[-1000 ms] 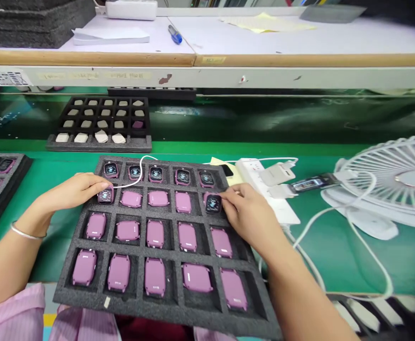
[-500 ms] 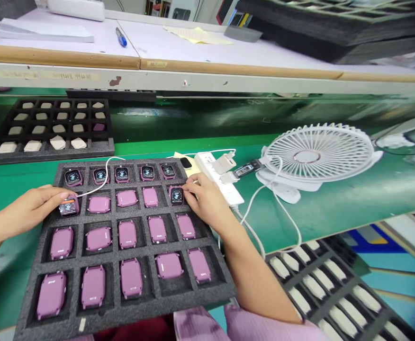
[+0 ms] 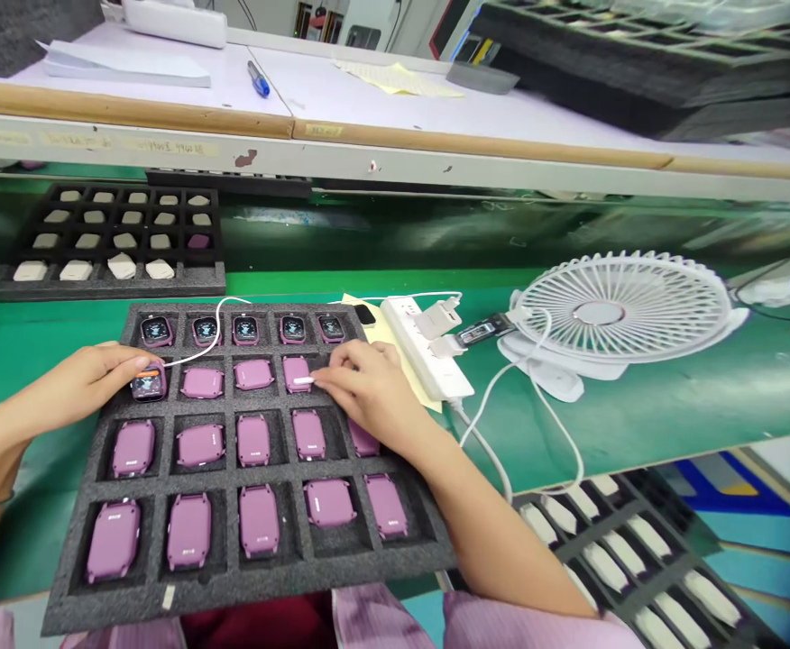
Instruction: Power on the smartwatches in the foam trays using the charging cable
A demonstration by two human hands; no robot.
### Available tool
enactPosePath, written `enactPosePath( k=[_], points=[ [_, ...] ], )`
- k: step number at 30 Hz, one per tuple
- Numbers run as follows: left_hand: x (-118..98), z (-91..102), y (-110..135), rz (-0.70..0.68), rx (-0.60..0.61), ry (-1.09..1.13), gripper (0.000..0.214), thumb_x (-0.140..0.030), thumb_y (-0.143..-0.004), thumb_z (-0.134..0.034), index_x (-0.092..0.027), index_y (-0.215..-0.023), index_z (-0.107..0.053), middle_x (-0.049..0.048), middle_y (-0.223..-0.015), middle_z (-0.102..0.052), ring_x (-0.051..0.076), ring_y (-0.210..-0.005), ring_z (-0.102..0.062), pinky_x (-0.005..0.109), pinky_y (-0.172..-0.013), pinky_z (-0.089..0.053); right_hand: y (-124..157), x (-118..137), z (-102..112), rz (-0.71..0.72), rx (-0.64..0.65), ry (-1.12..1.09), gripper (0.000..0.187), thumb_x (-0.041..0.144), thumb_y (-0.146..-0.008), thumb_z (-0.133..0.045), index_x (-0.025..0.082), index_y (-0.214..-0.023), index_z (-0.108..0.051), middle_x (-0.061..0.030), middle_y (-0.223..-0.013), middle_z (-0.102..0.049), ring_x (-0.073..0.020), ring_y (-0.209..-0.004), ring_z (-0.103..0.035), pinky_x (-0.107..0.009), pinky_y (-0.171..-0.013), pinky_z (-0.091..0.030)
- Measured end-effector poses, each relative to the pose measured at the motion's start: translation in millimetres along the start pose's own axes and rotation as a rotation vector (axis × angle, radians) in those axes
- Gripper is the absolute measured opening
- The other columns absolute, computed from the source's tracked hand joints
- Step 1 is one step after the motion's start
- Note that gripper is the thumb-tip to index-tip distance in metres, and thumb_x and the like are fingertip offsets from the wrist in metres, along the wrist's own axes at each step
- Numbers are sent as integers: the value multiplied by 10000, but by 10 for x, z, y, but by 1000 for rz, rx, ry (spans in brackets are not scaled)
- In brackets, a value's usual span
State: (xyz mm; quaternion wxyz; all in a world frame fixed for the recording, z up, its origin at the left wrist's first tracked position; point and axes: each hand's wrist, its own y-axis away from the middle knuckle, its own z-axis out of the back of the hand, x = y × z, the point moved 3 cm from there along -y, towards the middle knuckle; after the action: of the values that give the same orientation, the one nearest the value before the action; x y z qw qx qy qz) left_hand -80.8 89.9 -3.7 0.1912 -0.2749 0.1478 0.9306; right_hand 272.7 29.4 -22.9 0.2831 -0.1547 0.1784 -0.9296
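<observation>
A black foam tray (image 3: 165, 577) lies in front of me, its pockets filled with purple smartwatch bodies (image 3: 253, 442). The back row shows lit screens (image 3: 245, 328); most others lie face down. My left hand (image 3: 101, 374) pinches a watch with a lit screen (image 3: 147, 384) in the second row's left pocket, where a white cable (image 3: 215, 329) ends. My right hand (image 3: 368, 388) hovers over the second row's right end, fingers curled, its fingertips pinching a small white piece (image 3: 302, 381) beside a face-down watch (image 3: 296, 371).
A white power strip (image 3: 422, 351) with plugs and a white desk fan (image 3: 621, 311) sit right of the tray on the green mat. Another foam tray with beige parts (image 3: 111, 243) lies behind. A tray of white parts (image 3: 611, 550) sits lower right. A shelf with papers and a pen runs above.
My right hand has left the lit watch at the row's right end and moved left to the neighbouring pocket. The camera view shifted slightly. My left hand stays on its watch.
</observation>
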Motion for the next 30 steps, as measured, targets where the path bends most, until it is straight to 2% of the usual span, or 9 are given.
enactPosePath(
  k=[4, 8, 12, 15, 17, 19, 21, 23, 30],
  points=[
    [-7, -18, -14, -67, -13, -29, 668, -738, -902, -336, -232, -990, -764, 65, -1118, -753, 292, -1041, -681, 367, -989, -522, -83, 117, 32, 72, 119, 42, 272, 157, -1040, -437, 187, -925, -682, -68, -871, -629, -211, -809, -581, -358, -802, -344],
    [-19, -35, 0, -70, 5, -39, 596, -635, -941, -322, -223, -983, -751, 64, -1106, -748, 258, -1021, -682, 342, -958, -524, -176, -21, 121, 17, 152, -48, 249, 215, -1044, -436, 196, -947, -664, -55, -887, -669, -208, -809, -628, -349, -770, -343],
    [-18, -51, 19, -61, 3, -4, 556, -603, -935, -342, -218, -951, -742, 60, -1057, -751, 239, -982, -678, 339, -935, -518, -264, -205, -16, 4, 278, 57, 278, 218, -1022, -447, 216, -949, -715, -56, -826, -637, -234, -791, -623, -349, -711, -371],
    [0, -77, 29, -7, -4, 151, 492, -606, -885, -460, -208, -994, -729, 58, -1019, -753, 231, -936, -676, 340, -876, -530, -268, -225, -128, 1, 283, 41, 286, 222, -1018, -446, 199, -985, -729, -73, -841, -588, -238, -789, -608, -355, -718, -438],
    [14, -80, 37, 72, -74, 258, 468, -610, -830, -561, -194, -976, -721, 57, -924, -751, 227, -850, -670, 337, -800, -537, -249, -206, -158, -1, 252, 13, 290, 237, -1022, -444, 189, -1006, -729, -81, -861, -572, -239, -785, -601, -362, -725, -469],
    [6, -53, 55, 134, -236, 297, 430, -592, -805, -615, -190, -924, -713, 59, -892, -747, 235, -844, -664, 352, -805, -533, -229, -194, -164, -4, 221, -13, 288, 245, -1022, -447, 183, -1009, -728, -86, -871, -571, -243, -791, -600, -373, -732, -486],
    [-35, -9, 89, 159, -440, 298, 386, -561, -816, -624, -196, -914, -704, 65, -981, -751, 251, -929, -662, 373, -880, -525, -216, -197, -167, -8, 211, -42, 277, 244, -1016, -457, 180, -1004, -727, -89, -882, -577, -244, -800, -600, -380, -741, -497],
    [-96, 5, 117, 166, -547, 292, 370, -545, -836, -609, -201, -942, -696, 63, -1049, -746, 255, -983, -656, 382, -930, -516, -211, -210, -173, -13, 201, -66, 268, 240, -1010, -465, 181, -999, -727, -89, -886, -583, -244, -805, -601, -384, -746, -501],
    [-275, -90, 95, 101, -400, -109, 328, -471, -902, -471, -214, -941, -670, 69, -956, -739, 274, -938, -640, 410, -904, -493, -201, -240, -200, -27, 173, -92, 269, 252, -1008, -466, 195, -1014, -729, -93, -893, -587, -250, -818, -596, -401, -766, -498]
  ],
)
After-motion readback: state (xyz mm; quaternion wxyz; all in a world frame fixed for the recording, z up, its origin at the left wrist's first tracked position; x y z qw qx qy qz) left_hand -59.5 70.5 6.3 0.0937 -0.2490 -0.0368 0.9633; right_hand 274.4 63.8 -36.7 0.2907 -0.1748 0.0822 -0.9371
